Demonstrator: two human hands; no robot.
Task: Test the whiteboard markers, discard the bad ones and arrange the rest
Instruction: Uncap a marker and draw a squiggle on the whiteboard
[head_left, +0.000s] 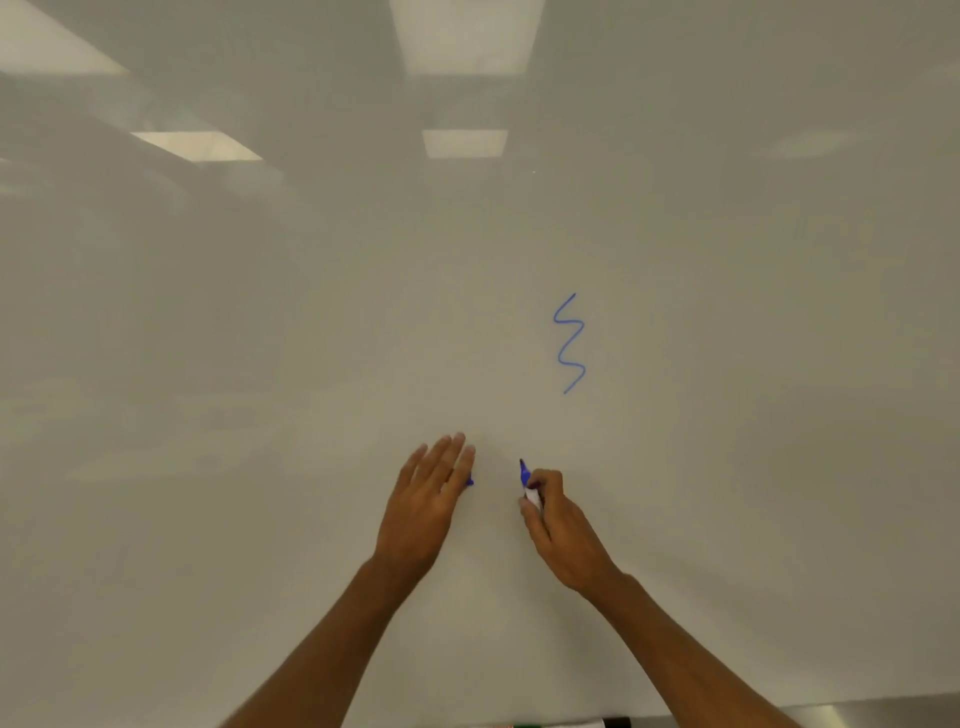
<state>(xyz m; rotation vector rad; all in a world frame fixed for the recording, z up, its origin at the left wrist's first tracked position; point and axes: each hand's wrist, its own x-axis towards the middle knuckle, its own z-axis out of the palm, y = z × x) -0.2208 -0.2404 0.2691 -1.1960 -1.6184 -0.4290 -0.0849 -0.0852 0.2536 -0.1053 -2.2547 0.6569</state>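
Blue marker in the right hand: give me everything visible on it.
The blue marker is uncapped: a dark nib on top, a blue collar below it, then a white, plastic-looking barrel whose lower end is hidden inside the right hand, which grips it with curled fingers. It stands nearly upright, leaning slightly left, nib up, in front of the whiteboard, below and left of the blue squiggle. Whether the nib touches the board cannot be told.

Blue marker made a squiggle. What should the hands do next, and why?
Probably cap it. The blue squiggle on the whiteboard is bold, so the blue marker in the right hand works; what looks like its blue cap peeks from the left hand.
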